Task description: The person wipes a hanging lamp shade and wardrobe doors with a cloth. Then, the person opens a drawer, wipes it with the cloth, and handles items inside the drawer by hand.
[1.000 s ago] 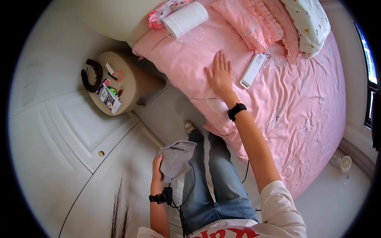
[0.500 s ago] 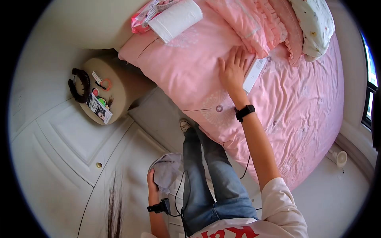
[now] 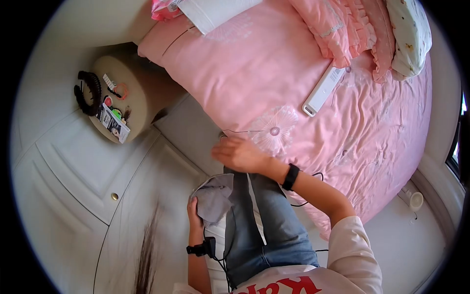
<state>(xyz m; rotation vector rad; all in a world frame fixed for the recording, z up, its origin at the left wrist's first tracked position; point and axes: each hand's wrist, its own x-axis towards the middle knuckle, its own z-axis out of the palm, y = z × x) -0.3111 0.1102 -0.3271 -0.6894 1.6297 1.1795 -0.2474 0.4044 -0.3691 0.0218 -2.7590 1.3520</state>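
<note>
Low on the left, my left hand (image 3: pixel 194 211) is closed around a crumpled grey cloth (image 3: pixel 214 200), which hangs beside my jeans. My right hand (image 3: pixel 241 155) is in the air over my legs, near the edge of the pink bedspread (image 3: pixel 225 88). Its fingers point left and are smeared by motion, so I cannot make out how far they are bent; nothing shows in them. A long white bar-shaped object (image 3: pixel 324 90) with a slot at its near end lies on the bedspread, away from both hands.
A white paper roll (image 3: pixel 215 14) and a pink packet (image 3: pixel 164 10) lie at the bed's far corner. A pink ruffled pillow (image 3: pixel 338 29) and a white patterned one (image 3: pixel 409 36) are at upper right. A round stool (image 3: pixel 139 105) carries a dark hair clip (image 3: pixel 92 93) and small items.
My right hand has lifted off the bedspread beside the white bar and swung left and down toward my legs. The grey cloth stays in my left hand. The view has shifted a little.
</note>
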